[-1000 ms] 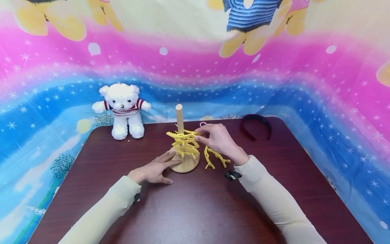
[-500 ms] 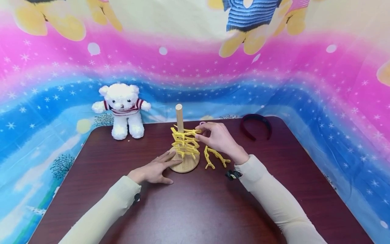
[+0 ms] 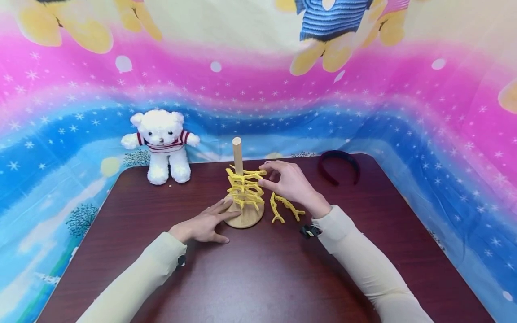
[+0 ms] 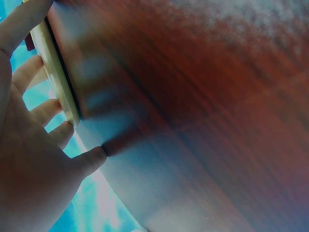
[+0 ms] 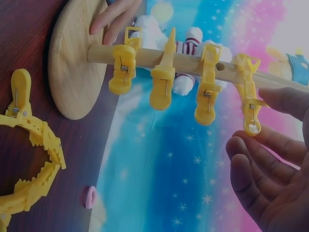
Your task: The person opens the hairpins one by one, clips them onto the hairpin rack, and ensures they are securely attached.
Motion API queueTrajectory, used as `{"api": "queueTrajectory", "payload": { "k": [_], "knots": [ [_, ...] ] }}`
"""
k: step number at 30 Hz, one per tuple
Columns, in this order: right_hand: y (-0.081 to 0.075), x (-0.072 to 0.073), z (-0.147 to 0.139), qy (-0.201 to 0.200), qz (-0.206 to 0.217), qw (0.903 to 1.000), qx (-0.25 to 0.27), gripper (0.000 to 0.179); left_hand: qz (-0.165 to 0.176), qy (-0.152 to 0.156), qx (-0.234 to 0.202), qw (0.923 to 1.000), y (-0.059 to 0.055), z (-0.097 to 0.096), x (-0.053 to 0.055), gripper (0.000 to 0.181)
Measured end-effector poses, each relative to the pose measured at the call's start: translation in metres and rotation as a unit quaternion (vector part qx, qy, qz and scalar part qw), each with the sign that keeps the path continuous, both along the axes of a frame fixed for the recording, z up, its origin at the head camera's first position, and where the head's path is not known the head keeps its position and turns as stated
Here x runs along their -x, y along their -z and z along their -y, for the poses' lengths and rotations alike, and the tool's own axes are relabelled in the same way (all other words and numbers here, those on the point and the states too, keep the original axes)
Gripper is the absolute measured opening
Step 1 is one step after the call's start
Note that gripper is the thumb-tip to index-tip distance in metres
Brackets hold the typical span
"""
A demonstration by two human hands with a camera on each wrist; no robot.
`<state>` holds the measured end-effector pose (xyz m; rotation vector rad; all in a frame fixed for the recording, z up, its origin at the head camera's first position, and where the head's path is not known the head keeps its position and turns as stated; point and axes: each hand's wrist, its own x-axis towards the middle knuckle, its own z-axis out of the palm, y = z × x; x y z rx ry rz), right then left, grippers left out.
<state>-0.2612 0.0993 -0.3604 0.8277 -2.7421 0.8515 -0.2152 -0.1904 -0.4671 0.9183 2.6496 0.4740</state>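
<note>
A wooden stand has a round base and an upright post. Several yellow clips are clamped along the post. My right hand hovers at the top clip. Its thumb and fingers are slightly apart beside the clip's handles and do not squeeze them. My left hand lies flat on the table, fingertips pressing the base's edge. More yellow clips lie loose on the table under my right wrist, and also show in the right wrist view.
The dark red table carries a white teddy bear at the back left and a dark headband at the back right. A small pink thing lies behind the stand. A colourful printed cloth hangs behind.
My right hand has brought a yellow clip up onto the post above the others, and its fingers have loosened from it. The left hand has stayed on the base.
</note>
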Motion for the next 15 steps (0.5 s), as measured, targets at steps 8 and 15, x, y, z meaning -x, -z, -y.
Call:
{"api": "queueTrajectory", "payload": {
  "k": [8, 15],
  "knots": [
    [0.001, 0.000, -0.007, -0.007, 0.003, 0.9998, 0.017, 0.040, -0.006, 0.004, 0.002, 1.0000, 0.001, 0.000, 0.001, 0.084],
    [0.005, 0.000, -0.023, -0.015, 0.022, 0.9988, 0.041, 0.039, -0.018, 0.009, -0.004, 0.9998, 0.001, 0.001, 0.001, 0.085]
  ]
}}
